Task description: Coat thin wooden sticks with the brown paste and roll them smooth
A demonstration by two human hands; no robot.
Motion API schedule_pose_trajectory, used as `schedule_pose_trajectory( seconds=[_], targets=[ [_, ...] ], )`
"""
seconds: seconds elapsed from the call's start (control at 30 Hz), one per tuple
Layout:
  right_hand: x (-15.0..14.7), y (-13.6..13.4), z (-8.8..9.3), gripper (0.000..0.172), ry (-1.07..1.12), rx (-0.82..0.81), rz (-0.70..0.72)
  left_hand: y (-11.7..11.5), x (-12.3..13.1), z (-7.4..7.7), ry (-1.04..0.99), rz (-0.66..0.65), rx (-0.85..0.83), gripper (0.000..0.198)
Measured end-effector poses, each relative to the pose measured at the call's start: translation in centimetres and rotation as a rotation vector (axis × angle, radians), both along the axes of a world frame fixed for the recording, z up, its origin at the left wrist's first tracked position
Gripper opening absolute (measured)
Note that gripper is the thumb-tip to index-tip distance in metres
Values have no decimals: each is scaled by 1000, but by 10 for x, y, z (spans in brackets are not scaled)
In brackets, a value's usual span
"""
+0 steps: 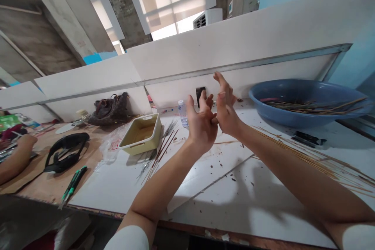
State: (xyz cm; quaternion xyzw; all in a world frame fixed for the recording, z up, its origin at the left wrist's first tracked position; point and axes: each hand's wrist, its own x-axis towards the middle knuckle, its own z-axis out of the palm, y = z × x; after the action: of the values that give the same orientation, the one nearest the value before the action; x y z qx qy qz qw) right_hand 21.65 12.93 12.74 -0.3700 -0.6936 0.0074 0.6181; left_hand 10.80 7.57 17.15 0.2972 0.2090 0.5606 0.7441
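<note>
My left hand (pixel 202 123) and my right hand (pixel 225 105) are raised above a white tabletop (pixel 117 187), palms turned toward each other. Their fingers are apart, and the two hands touch or nearly touch. I see nothing held in either one. Nearest to my left hand are a clear plastic water bottle (pixel 183 114) and a dark upright rectangular object (pixel 200 95) by the back wall. A blue plastic basin (pixel 304 90) of thin wooden sticks stands to the right of my right hand. Loose sticks (pixel 316 160) lie on the table below it.
A cream rectangular tray (pixel 142 134) and a bundle of dark sticks (pixel 161 152) lie left of my hands. Farther left are a brown handbag (pixel 109 110), a black headset-like object (pixel 66 152), green-handled cutters (pixel 73 183) and a co-worker's forearm (pixel 16 160). A low white partition runs behind.
</note>
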Motion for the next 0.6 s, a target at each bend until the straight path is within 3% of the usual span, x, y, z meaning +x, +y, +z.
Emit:
schedule_pose_trajectory(
  seconds=[0.17,0.37,0.6],
  targets=[
    [-7,7,-10,75,-26,-44,41,3,-12,8,54,14,97,79],
    [-21,-5,-13,77,-54,-51,104,-3,-17,19,-2,71,120,73],
    [-24,-7,-18,75,-59,-56,129,-3,-13,18,-67,93,135,67]
  ],
)
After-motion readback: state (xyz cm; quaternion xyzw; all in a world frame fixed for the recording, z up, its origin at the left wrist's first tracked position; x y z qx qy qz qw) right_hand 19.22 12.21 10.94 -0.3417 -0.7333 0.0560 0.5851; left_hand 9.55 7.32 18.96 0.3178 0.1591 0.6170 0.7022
